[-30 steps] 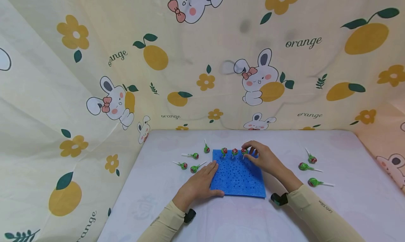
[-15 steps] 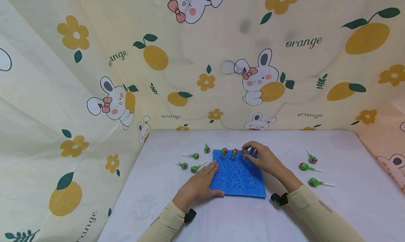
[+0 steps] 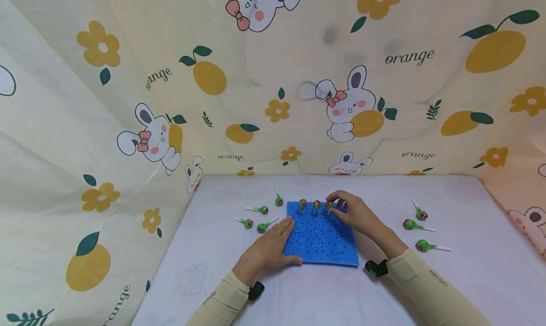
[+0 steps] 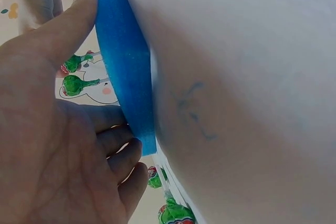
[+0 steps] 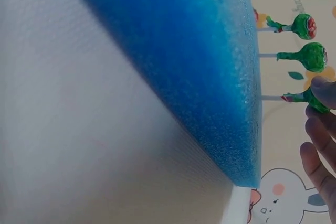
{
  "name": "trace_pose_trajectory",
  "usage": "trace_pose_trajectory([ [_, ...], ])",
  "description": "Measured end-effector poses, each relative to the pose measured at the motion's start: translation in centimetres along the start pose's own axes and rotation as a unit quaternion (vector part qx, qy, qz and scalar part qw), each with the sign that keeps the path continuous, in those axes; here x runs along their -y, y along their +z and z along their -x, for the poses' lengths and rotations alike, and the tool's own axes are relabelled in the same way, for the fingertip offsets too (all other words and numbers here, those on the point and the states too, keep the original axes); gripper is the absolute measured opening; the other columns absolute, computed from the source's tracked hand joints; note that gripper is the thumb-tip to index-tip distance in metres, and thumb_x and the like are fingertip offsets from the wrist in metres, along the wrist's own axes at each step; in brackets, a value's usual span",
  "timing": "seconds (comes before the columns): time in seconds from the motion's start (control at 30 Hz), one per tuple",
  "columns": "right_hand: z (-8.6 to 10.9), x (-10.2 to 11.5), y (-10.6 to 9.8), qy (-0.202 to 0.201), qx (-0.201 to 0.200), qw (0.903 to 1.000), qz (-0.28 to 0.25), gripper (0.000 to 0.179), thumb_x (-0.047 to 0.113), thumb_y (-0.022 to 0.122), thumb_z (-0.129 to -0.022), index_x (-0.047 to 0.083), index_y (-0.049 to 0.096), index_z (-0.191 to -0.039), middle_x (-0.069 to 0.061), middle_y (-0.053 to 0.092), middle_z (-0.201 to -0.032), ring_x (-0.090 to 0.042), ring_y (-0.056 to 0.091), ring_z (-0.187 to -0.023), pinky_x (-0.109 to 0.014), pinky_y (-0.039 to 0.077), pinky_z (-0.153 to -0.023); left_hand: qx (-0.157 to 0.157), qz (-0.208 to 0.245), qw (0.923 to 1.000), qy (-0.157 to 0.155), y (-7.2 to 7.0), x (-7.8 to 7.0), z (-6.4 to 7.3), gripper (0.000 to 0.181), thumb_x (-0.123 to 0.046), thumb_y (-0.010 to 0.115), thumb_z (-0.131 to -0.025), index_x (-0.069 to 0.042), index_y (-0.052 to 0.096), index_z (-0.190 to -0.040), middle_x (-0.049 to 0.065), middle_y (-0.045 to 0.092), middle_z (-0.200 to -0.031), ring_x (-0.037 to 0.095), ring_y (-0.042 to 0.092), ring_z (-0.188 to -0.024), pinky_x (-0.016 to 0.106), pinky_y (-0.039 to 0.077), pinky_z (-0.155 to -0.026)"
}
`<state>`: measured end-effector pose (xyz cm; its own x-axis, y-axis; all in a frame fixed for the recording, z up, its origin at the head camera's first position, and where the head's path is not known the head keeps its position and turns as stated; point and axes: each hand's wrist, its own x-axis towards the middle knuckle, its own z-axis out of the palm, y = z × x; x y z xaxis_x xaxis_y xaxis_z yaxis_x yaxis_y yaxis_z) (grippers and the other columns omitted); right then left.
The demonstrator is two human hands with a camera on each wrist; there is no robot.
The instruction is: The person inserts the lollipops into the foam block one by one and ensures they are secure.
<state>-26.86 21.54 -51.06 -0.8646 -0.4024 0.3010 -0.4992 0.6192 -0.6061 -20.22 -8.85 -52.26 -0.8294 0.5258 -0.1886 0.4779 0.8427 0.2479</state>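
Nothing has visibly shifted since the earlier head frames: the right hand (image 3: pixel 350 211) pinches the held lollipop (image 3: pixel 329 204) by its head between thumb and finger, the other fingers loosely bent. Its stick stands in the foam (image 3: pixel 320 243) near the far edge, in a row with two standing lollipops (image 3: pixel 317 204); how deep it sits cannot be seen. The left hand (image 3: pixel 269 248), fingers extended and gripping nothing, rests along the foam's left edge, thumb at the near edge. Loose lollipops (image 3: pixel 422 245) lie on both sides. Seating the stick well probably means pushing straight down its length while the left hand steadies the foam, then releasing without brushing the neighbour.
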Motion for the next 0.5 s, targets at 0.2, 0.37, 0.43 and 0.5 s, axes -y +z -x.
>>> trace_pose_trajectory([
  [0.2, 0.0, -0.01, 0.0, 0.004, 0.001, 1.0, -0.004, 0.033, 0.0, 0.08, -0.096, 0.004, 0.069, -0.127, -0.006, 0.075, -0.115, -0.018, 0.065, -0.093, -0.041, 0.06, -0.079, 0.0, -0.001, 1.0, 0.002, 0.04, 0.04, -0.04, 0.112, -0.074, 0.066, -0.094, -0.011, 0.018, -0.173, 0.005, 0.013, -0.181, 0.024, 0.016, -0.166, 0.04, 0.022, -0.134],
  [0.37, 0.04, 0.11, -0.09, 0.002, 0.0, 1.0, -0.003, 0.033, 0.0, 0.08, -0.096, 0.005, 0.069, -0.126, -0.006, 0.074, -0.115, -0.018, 0.066, -0.093, -0.041, 0.06, -0.079, 0.001, 0.0, 1.0, 0.0, 0.05, 0.04, -0.02, 0.112, -0.074, 0.066, -0.094, -0.012, 0.018, -0.173, 0.004, 0.013, -0.181, 0.024, 0.016, -0.166, 0.04, 0.022, -0.134],
  [0.43, 0.08, 0.2, -0.1, 0.002, -0.002, 1.0, -0.001, 0.033, 0.001, 0.08, -0.096, 0.005, 0.069, -0.127, -0.007, 0.074, -0.115, -0.018, 0.066, -0.093, -0.04, 0.06, -0.078, 0.002, 0.001, 1.0, 0.0, 0.02, 0.01, 0.02, 0.112, -0.074, 0.066, -0.094, -0.012, 0.018, -0.173, 0.004, 0.013, -0.181, 0.024, 0.016, -0.166, 0.04, 0.022, -0.134],
  [0.5, 0.15, 0.28, -0.1, 0.003, -0.005, 1.0, 0.0, 0.034, 0.0, 0.08, -0.095, 0.005, 0.068, -0.127, -0.007, 0.074, -0.115, -0.019, 0.066, -0.093, -0.04, 0.06, -0.078, 0.002, 0.002, 1.0, 0.001, -0.02, -0.03, 0.09, 0.111, -0.073, 0.067, -0.094, -0.011, 0.018, -0.173, 0.004, 0.013, -0.181, 0.024, 0.016, -0.166, 0.04, 0.022, -0.134],
])
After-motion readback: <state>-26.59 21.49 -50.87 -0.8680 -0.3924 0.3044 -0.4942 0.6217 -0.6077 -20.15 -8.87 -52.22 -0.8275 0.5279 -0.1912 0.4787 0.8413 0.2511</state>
